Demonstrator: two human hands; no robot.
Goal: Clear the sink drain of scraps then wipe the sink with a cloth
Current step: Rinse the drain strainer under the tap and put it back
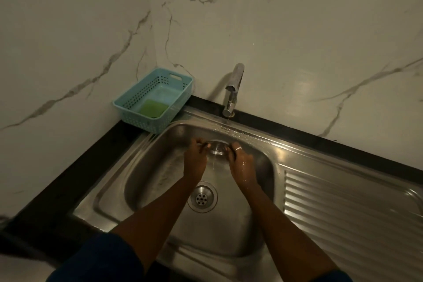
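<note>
We judge the rinse goes best if we turn the strainer (pixel 217 147) slowly in the water (pixel 213 163), our left hand (pixel 194 159) and right hand (pixel 242 163) each pinching its thin rim just beyond the drain (pixel 202 197), since the wet, smooth, round steel cup is slippery.

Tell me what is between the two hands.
In the head view, a round shiny metal drain strainer, gripped at its rim by the left hand and right hand.
</note>
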